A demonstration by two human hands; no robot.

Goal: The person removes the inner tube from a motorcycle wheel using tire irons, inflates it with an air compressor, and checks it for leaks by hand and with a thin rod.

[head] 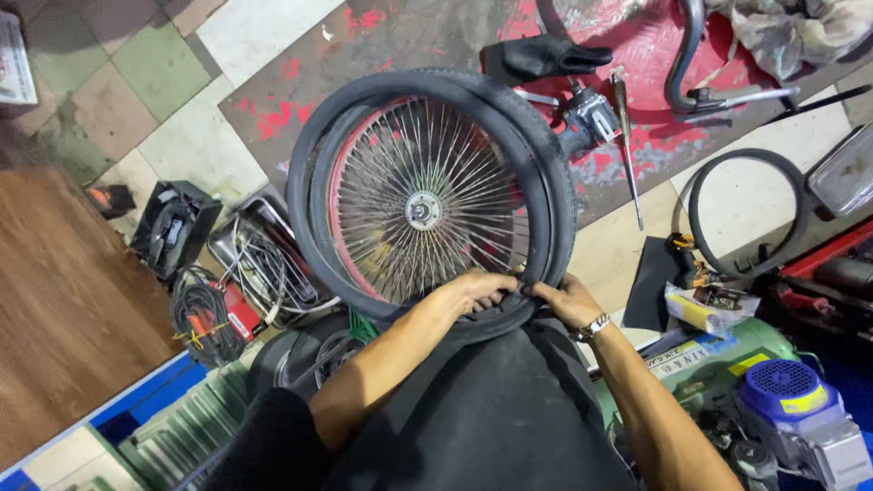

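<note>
Wheel (pixel 423 211): spoked bicycle wheel with a red rim, standing upright on its edge against the person's lap, hub facing the camera.
Tyre (pixel 556 195): black rubber, seated loosely around the rim; its near bead stands off the rim along the left and lower arc.
Left hand (pixel 477 289): fingers curled over the tyre's lowest part, closed on the rubber where it meets the rim.
Right hand (pixel 568 300): just beside the left, thumb and fingers pinching the same lower stretch of tyre; a metal watch (pixel 596 325) sits on the wrist.
Handling, tyre: judged soft and pliant in the sidewall, stiffer at the bead; matt rubber should give a sure grip.
Handling, wheel: judged light but rigid; the thin spokes look liable to bend, so the rim is the better hold.
Place to hold: the bead edge at the bottom, hands close together.
Surroundings: a screwdriver (pixel 627 150) and a spare black hoop (pixel 747 214) lie on the floor beyond, well apart from the wheel; a tray of cables (pixel 264 259) to the left.
</note>
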